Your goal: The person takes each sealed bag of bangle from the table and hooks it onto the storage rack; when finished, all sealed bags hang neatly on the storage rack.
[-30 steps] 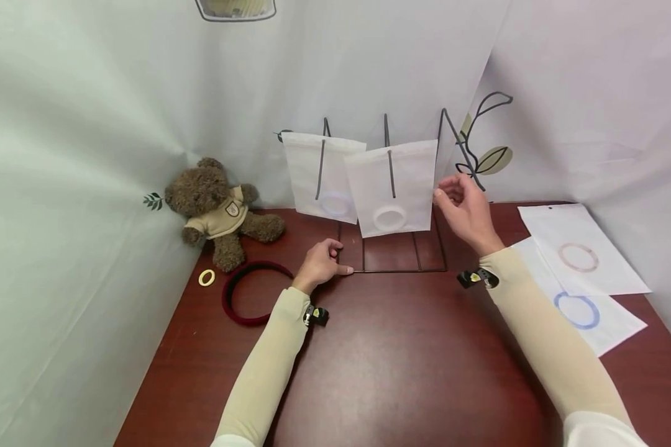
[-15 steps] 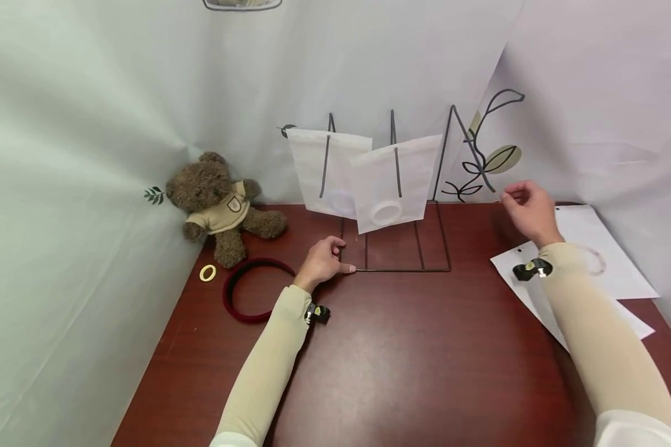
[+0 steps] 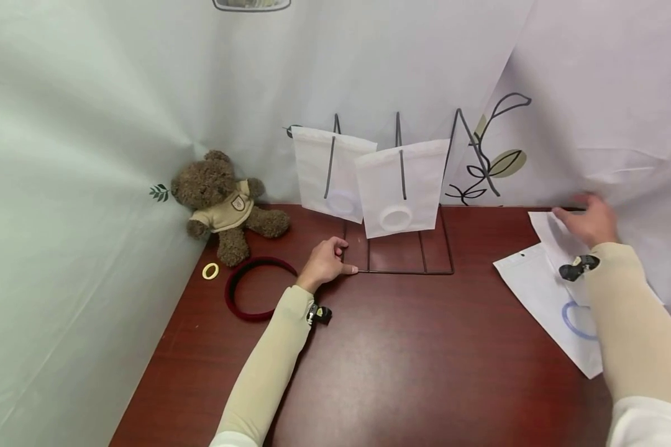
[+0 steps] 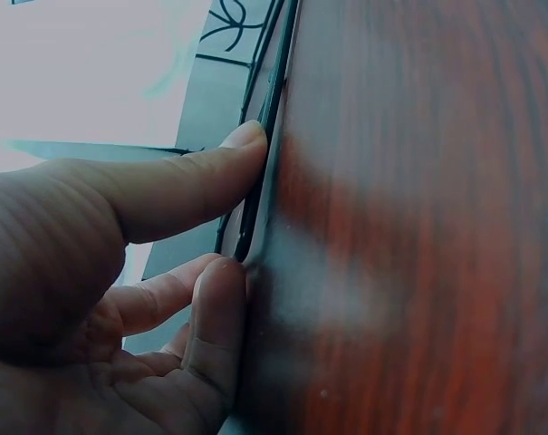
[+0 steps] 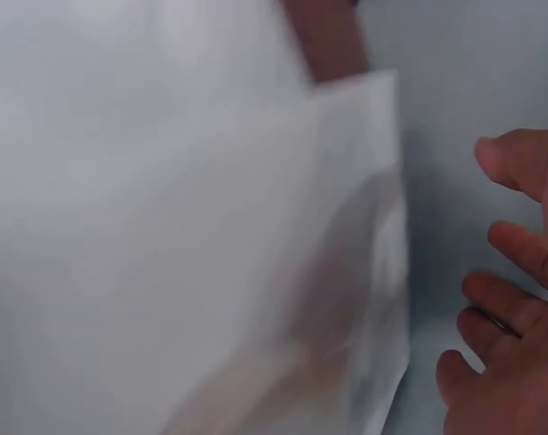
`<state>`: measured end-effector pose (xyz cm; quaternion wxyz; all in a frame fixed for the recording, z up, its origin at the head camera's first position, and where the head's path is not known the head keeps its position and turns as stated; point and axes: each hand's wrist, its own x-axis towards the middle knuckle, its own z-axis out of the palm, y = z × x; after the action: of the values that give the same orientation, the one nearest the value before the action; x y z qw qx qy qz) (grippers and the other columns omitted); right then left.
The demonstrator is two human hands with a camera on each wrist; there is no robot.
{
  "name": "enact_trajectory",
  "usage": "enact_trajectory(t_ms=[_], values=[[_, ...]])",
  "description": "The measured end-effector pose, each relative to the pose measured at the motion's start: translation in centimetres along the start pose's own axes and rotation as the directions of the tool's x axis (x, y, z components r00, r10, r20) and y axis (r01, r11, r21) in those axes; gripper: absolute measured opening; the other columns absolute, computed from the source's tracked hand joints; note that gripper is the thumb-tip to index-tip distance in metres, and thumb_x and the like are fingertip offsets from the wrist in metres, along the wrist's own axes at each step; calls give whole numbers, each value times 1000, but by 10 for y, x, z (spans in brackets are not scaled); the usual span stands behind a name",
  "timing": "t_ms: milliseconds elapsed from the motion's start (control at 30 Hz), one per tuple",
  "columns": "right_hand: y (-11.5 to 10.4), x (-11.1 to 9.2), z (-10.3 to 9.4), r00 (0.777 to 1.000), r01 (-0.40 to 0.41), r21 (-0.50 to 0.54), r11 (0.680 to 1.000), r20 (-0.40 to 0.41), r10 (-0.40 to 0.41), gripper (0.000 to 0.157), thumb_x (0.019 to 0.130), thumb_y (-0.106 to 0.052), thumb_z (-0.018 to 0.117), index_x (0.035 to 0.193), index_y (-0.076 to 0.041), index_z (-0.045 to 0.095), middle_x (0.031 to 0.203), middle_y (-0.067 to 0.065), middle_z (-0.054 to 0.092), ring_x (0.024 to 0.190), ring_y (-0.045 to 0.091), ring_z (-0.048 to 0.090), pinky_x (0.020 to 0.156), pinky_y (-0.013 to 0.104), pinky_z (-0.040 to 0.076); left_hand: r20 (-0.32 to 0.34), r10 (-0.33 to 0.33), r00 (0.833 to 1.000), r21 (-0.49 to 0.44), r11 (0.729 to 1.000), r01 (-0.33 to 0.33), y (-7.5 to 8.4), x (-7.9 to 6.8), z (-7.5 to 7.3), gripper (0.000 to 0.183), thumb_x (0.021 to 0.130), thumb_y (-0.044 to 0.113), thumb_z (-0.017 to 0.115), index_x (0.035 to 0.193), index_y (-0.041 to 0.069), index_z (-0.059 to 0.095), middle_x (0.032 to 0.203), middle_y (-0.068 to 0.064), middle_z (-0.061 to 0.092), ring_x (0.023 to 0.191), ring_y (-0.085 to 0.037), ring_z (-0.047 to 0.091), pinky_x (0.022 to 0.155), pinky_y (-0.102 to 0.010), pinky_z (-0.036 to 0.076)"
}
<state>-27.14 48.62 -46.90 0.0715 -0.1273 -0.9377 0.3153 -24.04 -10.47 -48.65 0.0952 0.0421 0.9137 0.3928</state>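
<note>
My left hand (image 3: 325, 262) pinches the front left corner of a dark wire rack (image 3: 405, 272), thumb along the base bar. In the left wrist view, the thumb and curled fingers meet the bar (image 4: 275, 100). Two white pouches, a left one (image 3: 315, 167) and a nearer right one (image 3: 416, 177), hang from the rack's hooks; each shows a ring. My right hand (image 3: 595, 220) is over an upper white pouch (image 3: 548, 233) at the far right. The right wrist view shows its spread fingers apart from a blurred white pouch (image 5: 165, 227). Below lies another pouch (image 3: 542, 298) with a blue ring.
A brown teddy bear (image 3: 223, 202) leans against the left back wall. In front of it lie a small yellow ring (image 3: 210, 265) and a dark red headband (image 3: 229, 298). The rack's third hook (image 3: 463, 127) bears no pouch. White fabric walls enclose the table.
My right hand has moved right, from beside the nearer hanging pouch to the pouches on the table. Those two pouches have shifted. My left hand keeps its place on the rack.
</note>
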Motion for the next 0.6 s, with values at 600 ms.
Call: enact_trajectory(t_ms=[600], values=[[27, -20, 9, 995, -89, -69, 994, 30, 91, 89, 99, -51, 66, 155, 12, 37, 150, 44, 37, 138, 66, 25, 112, 71, 24, 11, -14, 1000, 6, 1000, 14, 3, -1, 0, 66, 76, 24, 98, 132, 10, 66, 106, -7, 58, 99, -25, 54, 90, -38, 44]])
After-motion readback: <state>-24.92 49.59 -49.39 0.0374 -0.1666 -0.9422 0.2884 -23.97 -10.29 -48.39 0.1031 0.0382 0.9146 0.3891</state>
